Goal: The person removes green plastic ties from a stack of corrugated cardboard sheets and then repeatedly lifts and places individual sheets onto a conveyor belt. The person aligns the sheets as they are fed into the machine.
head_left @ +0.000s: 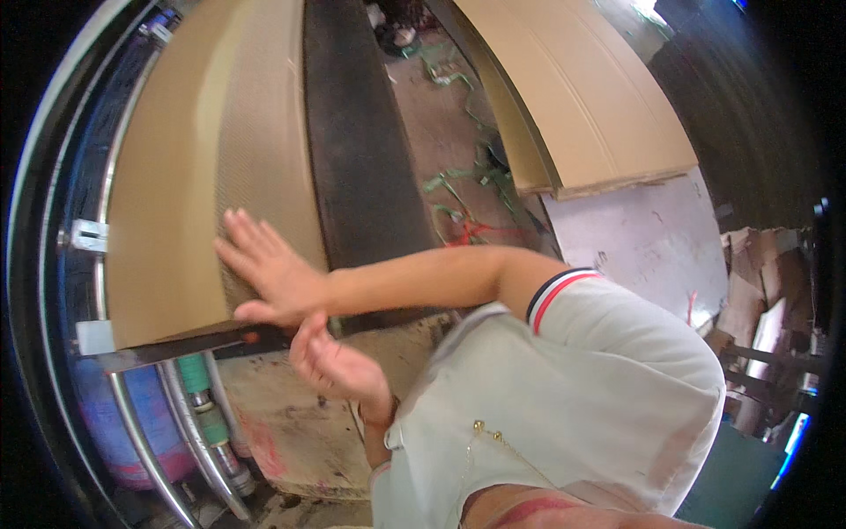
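A long brown cardboard sheet (172, 185) with a ribbed strip (269, 141) along its right side lies on the machine bed at the left. Over its near right part, my right hand (278, 278) reaches across with fingers spread and nothing held. Whether that palm presses on the cardboard or hovers just above it, I cannot tell. My left hand (339, 360) is close below the right wrist, off the sheet's near edge. Its fingers are loosely bent, slightly blurred, and hold nothing visible.
A dark strip (361, 150) runs beside the sheet. Green and red straps (467, 207) litter the floor beyond it. Stacked cardboard (599, 97) rests on a pale board (643, 238) at right. Metal rails (145, 441), a blue drum (132, 414) and a stained panel (300, 432) stand near left.
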`<action>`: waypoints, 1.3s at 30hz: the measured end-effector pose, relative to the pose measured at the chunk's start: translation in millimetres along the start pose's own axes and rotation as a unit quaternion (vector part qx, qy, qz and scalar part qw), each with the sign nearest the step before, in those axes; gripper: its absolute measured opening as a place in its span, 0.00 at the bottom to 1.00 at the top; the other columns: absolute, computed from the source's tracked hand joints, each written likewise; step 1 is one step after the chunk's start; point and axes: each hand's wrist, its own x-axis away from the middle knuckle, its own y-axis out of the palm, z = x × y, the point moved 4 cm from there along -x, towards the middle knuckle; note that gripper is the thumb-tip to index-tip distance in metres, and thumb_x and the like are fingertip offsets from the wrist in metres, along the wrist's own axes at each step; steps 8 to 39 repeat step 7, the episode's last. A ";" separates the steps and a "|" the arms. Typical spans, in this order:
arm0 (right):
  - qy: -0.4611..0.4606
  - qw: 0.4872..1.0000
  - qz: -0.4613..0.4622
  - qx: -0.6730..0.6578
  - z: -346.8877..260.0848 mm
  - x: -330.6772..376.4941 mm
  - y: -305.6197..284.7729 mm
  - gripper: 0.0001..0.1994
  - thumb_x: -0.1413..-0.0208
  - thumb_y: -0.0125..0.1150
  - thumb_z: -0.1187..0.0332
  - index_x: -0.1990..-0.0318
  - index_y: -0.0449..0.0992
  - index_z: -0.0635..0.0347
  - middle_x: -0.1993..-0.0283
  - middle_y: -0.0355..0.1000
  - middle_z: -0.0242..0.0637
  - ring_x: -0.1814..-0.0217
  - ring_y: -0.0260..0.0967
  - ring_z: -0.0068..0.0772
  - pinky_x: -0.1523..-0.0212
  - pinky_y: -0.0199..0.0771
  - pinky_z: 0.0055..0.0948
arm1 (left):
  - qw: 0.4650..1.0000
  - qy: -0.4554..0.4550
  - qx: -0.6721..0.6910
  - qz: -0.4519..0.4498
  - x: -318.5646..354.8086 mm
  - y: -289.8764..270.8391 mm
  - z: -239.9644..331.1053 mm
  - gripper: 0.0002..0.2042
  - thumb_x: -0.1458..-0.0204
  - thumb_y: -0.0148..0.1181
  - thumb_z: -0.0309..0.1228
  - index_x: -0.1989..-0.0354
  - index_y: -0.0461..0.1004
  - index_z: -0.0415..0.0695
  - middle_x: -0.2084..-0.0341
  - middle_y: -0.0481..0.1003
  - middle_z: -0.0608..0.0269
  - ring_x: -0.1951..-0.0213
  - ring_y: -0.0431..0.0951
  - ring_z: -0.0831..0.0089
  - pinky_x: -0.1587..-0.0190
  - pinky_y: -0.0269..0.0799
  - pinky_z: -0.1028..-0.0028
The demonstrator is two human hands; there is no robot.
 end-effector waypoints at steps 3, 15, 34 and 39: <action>0.039 0.997 0.071 -0.005 48.6 77.7 -69.0 0.34 0.40 0.51 0.52 0.32 0.54 0.63 0.26 0.40 0.57 0.23 0.35 0.57 0.28 0.40 0.51 | 0.978 -0.163 0.059 -0.117 27.8 51.7 -26.5 0.12 0.38 0.44 0.26 0.50 0.67 0.34 0.58 0.74 0.50 0.60 0.77 0.66 0.59 0.75 0.74; 0.246 0.958 0.113 0.092 82.4 197.2 -159.4 0.27 0.42 0.56 0.64 0.35 0.61 0.58 0.31 0.56 0.49 0.28 0.52 0.48 0.30 0.51 0.42 | 0.879 -0.347 0.166 -0.283 75.7 141.0 -75.7 0.19 0.36 0.47 0.30 0.39 0.62 0.32 0.49 0.72 0.46 0.49 0.75 0.66 0.49 0.74 0.70; 0.246 0.958 0.113 0.092 82.4 197.2 -159.4 0.27 0.42 0.56 0.64 0.35 0.61 0.58 0.31 0.56 0.49 0.28 0.52 0.48 0.30 0.51 0.42 | 0.879 -0.347 0.166 -0.283 75.7 141.0 -75.7 0.19 0.36 0.47 0.30 0.39 0.62 0.32 0.49 0.72 0.46 0.49 0.75 0.66 0.49 0.74 0.70; 0.246 0.958 0.113 0.092 82.4 197.2 -159.4 0.27 0.42 0.56 0.64 0.35 0.61 0.58 0.31 0.56 0.49 0.28 0.52 0.48 0.30 0.51 0.42 | 0.879 -0.347 0.166 -0.283 75.7 141.0 -75.7 0.19 0.36 0.47 0.30 0.39 0.62 0.32 0.49 0.72 0.46 0.49 0.75 0.66 0.49 0.74 0.70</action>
